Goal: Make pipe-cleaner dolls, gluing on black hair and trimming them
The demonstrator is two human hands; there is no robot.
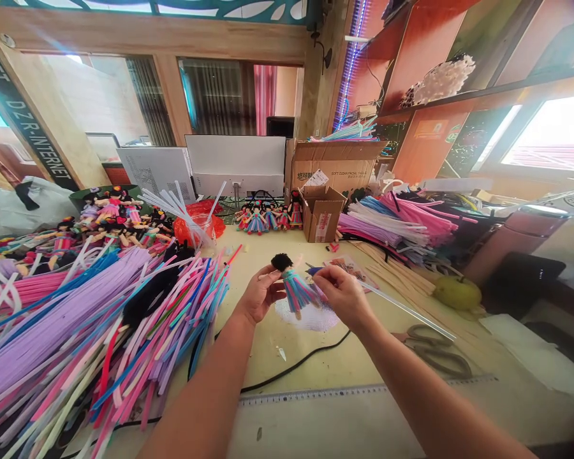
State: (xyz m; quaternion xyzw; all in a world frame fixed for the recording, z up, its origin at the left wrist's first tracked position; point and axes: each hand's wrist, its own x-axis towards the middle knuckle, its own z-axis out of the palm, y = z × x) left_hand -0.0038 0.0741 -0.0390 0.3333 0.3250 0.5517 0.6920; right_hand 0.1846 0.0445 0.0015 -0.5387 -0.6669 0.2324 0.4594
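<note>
A small pipe-cleaner doll (298,290) with black fuzzy hair and a striped blue, pink and purple skirt is tilted over the middle of the table. My left hand (262,294) pinches it near the head and upper body. To its right, my right hand (340,292) is closed on a hot glue gun (312,271), whose dark blue nozzle end points toward the doll. A long clear glue stick (411,310) runs out behind that hand to the lower right. My fingers hide most of the gun. Below the doll lies a round silvery mat (310,317).
Bundled pipe cleaners (76,306) cover the left side, with finished dolls (258,218) at the back. A small carton (323,217) stands behind my hands. Scissors (433,347), a green pear-like fruit (456,292) and more pipe cleaners (397,220) are right. A black cable (296,366) and ruler (316,393) lie in front.
</note>
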